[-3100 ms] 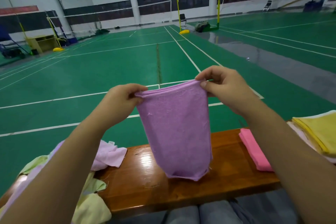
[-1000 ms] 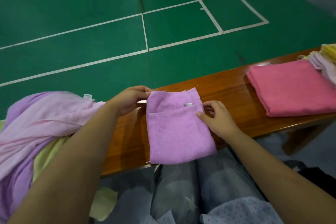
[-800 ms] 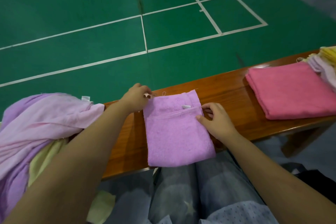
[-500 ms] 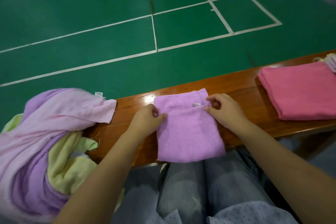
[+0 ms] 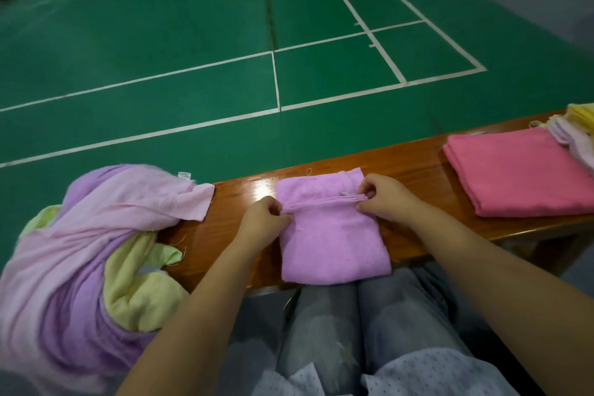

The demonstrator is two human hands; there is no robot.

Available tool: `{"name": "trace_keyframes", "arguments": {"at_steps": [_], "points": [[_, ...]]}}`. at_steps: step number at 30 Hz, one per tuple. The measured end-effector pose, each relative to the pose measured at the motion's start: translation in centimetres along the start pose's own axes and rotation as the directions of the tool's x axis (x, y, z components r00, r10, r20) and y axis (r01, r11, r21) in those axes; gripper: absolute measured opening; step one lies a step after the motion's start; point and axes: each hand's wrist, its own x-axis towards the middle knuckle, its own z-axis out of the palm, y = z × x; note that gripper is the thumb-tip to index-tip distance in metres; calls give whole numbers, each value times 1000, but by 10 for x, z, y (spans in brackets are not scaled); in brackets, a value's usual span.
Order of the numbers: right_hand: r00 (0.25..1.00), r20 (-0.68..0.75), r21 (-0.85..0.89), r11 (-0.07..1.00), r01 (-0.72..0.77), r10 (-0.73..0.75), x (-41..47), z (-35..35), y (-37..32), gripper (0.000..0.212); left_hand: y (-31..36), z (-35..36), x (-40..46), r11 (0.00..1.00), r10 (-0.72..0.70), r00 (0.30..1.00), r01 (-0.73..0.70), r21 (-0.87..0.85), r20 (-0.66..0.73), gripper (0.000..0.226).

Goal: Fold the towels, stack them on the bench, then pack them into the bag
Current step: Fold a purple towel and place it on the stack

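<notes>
Left hand (image 5: 264, 219) and right hand (image 5: 384, 196) pinching the two ends of one folded edge on a small lilac terry towel (image 5: 331, 235), flat on the glossy brown wooden bench (image 5: 414, 154). To the right, folded pink towel (image 5: 520, 170); to the left, heap of unfolded pastel towels (image 5: 90, 254).

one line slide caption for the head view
Both hands pinch a folded edge of the purple terry towel on the glossy wooden bench.

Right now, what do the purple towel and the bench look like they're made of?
Purple towel: soft matte cloth, probably terry or microfibre, judging by its fuzzy nap and limp folds. Bench: wood, apparently varnished, since it shows brown grain and a glossy glare patch.
</notes>
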Motion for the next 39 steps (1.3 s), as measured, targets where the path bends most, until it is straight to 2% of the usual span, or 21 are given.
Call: {"name": "trace_keyframes", "arguments": {"at_steps": [3,6,9,11,14,17,19,21,25,29,32,36,39], "points": [[999,-18,175,984,32,-30,-10,-11,-1,18,-1,-7,-12,984,30,1000,-31,-173,-7,8],[999,8,394,918,42,-50,-16,-25,-6,21,6,-20,-24,915,74,997,-68,-397,0,9],[998,-31,460,885,69,-62,-9,-32,-13,21,14,-26,-21,873,100,995,-98,-477,-21,9],[996,-56,439,895,83,-65,3,-31,-16,20,18,-25,-10,891,85,995,-103,-442,-61,10],[998,-66,394,918,46,-22,28,-25,-18,20,20,-17,21,947,62,986,-107,-302,-156,11],[995,-101,352,936,11,26,50,-13,-14,14,19,-6,45,967,41,984,-82,-241,-172,13],[991,-92,303,951,-60,92,55,-4,-9,27,15,-1,53,973,-9,990,-24,-231,-142,18],[982,-97,269,954,-133,164,48,2,-4,43,14,-1,48,960,-70,993,43,-276,-90,39],[960,-127,252,944,-214,251,0,9,6,53,-1,-7,8,914,-172,983,186,-360,70,62],[970,-117,184,964,-191,214,-63,28,20,49,-23,-1,-41,922,-182,958,244,-301,220,53],[975,-80,141,971,-194,207,-75,34,19,41,-27,7,-50,943,-162,978,192,-272,129,40],[977,-120,121,979,-162,177,-72,26,13,29,-22,9,-49,872,-146,989,130,-472,2,24],[983,-81,61,985,-161,165,-77,25,17,26,-27,11,-51,912,-171,985,165,-377,16,21]]}}
